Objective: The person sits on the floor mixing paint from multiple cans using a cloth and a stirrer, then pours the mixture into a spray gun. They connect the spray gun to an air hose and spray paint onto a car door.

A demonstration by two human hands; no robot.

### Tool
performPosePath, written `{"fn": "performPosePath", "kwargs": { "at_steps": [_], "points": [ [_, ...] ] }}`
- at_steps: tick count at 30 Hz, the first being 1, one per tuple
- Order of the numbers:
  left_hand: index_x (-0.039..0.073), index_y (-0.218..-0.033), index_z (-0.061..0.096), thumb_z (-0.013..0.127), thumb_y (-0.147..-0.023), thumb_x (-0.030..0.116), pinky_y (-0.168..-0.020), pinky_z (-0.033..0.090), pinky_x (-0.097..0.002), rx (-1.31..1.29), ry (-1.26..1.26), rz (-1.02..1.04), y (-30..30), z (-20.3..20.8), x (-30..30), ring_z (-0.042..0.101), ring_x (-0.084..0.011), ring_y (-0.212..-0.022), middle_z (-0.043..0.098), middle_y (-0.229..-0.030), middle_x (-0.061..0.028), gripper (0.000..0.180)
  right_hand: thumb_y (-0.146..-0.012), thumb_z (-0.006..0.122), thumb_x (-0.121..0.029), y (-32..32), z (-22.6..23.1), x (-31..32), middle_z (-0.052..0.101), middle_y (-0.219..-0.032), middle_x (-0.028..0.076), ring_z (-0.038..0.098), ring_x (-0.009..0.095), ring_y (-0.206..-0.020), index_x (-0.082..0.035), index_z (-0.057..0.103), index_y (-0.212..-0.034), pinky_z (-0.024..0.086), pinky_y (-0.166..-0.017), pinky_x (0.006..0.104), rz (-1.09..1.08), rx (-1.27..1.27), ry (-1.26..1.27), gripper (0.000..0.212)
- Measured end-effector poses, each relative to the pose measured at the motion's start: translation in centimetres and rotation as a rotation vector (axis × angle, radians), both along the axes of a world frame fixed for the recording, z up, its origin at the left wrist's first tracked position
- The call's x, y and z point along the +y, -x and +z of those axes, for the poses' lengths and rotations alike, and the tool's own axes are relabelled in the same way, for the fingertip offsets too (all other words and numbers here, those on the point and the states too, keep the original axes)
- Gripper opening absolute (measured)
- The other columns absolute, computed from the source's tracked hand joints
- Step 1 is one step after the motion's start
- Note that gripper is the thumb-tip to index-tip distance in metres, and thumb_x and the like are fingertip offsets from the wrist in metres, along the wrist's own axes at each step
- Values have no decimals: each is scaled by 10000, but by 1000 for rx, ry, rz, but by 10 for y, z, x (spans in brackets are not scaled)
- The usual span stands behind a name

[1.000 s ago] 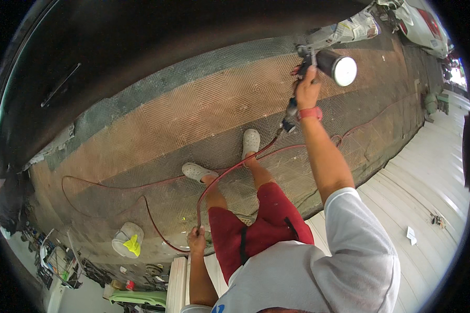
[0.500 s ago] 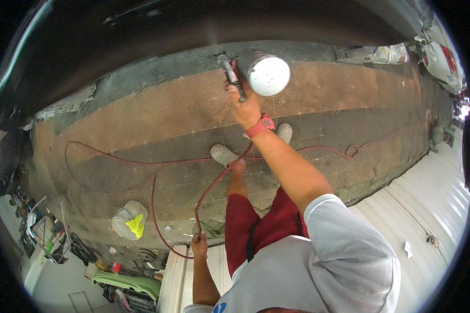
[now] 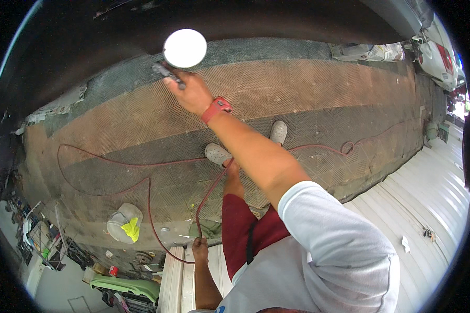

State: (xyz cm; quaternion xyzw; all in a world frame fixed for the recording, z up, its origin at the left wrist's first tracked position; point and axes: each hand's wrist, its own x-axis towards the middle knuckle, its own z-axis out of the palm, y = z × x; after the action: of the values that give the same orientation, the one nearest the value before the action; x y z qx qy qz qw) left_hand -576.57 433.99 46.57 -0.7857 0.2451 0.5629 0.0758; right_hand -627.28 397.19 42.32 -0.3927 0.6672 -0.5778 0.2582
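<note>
My right hand (image 3: 192, 93), with a red watch at the wrist, is stretched out up and left of my feet. Its fingers wrap the handle of a spray gun (image 3: 169, 75). On top of the gun sits a cup with a round white lid (image 3: 185, 48). Close beyond the gun curves a large dark, glossy panel (image 3: 256, 20), apparently a vehicle body. Whether the trigger is pulled I cannot tell. Low and nearer my body, my left hand (image 3: 199, 250) is closed around a red hose (image 3: 150, 206), which runs in loops over the floor.
A pale bucket (image 3: 116, 228) with a yellow cloth (image 3: 132, 229) stands at lower left, near a light green panel (image 3: 125, 284) and clutter. Newspaper (image 3: 368, 52) lies under the dark panel's right end. White ribbed sheeting (image 3: 418, 193) lines the right. The hose passes by my feet.
My right hand has swept left along the dark panel with the spray gun, and the cup's lid now faces more squarely up. My left hand keeps its hold on the hose.
</note>
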Motion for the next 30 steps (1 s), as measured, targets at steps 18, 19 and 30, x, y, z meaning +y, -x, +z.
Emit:
{"fn": "performPosePath", "kwargs": {
  "at_steps": [18,19,30],
  "points": [
    [23,-990,670,691,-1036,452,-791,504,-565,-38,88,-1045,271,-24,0,675,-508,-858,712,-903,-261,432,-1162,453,-526,368,-47,371,734,-882,49,556,91,-591,14,697,-1101,441,-537,275,-583,18,-218,596],
    [28,-984,667,688,-1037,452,-791,506,-570,-33,103,-1080,287,-24,2,680,-506,-860,714,-906,-258,428,-1167,437,-527,386,-46,383,742,-888,56,567,97,-592,17,699,-1094,442,-535,274,-614,0,-241,609],
    [59,-1029,671,696,-1026,445,-822,558,-589,-123,204,-1351,361,-39,40,732,-483,-910,760,-930,-210,387,-1164,398,-561,570,-59,463,767,-820,113,649,186,-545,39,735,-1050,506,-505,324,-983,44,-390,697]
  ]
}}
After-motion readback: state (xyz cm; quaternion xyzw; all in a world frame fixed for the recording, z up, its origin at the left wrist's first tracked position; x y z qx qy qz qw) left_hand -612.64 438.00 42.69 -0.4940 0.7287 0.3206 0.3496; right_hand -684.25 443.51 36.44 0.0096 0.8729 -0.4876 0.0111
